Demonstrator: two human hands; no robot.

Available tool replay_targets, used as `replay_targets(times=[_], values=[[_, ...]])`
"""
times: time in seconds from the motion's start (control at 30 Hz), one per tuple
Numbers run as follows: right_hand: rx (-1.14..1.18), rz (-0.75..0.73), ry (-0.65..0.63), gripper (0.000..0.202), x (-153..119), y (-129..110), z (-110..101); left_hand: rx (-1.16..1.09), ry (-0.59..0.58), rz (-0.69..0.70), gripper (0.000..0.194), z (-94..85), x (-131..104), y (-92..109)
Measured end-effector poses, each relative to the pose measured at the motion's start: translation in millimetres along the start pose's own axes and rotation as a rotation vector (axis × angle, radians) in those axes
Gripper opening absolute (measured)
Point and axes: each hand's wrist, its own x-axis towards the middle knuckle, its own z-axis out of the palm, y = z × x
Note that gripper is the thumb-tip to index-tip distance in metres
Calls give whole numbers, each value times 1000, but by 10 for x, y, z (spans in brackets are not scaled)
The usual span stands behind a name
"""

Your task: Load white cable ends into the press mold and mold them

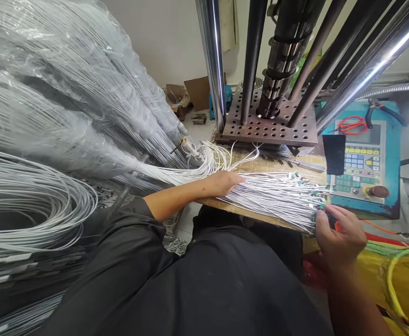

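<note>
As seen in the head view, a bundle of white cables [270,196] lies across a wooden work surface [249,163], its green-tipped ends toward the right. My left hand [223,183] rests over the bundle at mid-length; whether its fingers grip the cables I cannot tell. My right hand [340,233] is at the green-tipped ends, thumb and fingers bent close together, their exact hold unclear. Beyond the bundle stands a perforated metal plate [270,133]; a blue control panel [365,163] lies to the right.
</note>
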Motion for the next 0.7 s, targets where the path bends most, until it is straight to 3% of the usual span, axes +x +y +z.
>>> replay_targets(times=[0.07,0.17,0.27,0.37,0.47,0.53,0.6,0.7], values=[[-7,-1,-4,26,3,-1,7,15,1,-28,32,-3,66,52],[-18,0,-10,24,27,-15,10,-65,-75,-75,34,-48,345,171],[-38,-13,17,24,78,-80,-45,-208,-217,-9,30,-176,741,348],[-22,-48,81,32,110,-198,-174,-277,-229,66,19,-337,1022,542],[-8,-57,138,42,80,-306,-317,-217,-260,26,17,-445,1083,667],[-5,-41,161,44,36,-340,-382,-227,-200,5,23,-485,1052,692],[11,-27,160,43,-5,-341,-418,-311,-134,21,24,-513,1020,688],[40,-13,153,38,-32,-325,-438,-470,-151,21,24,-532,1016,683]])
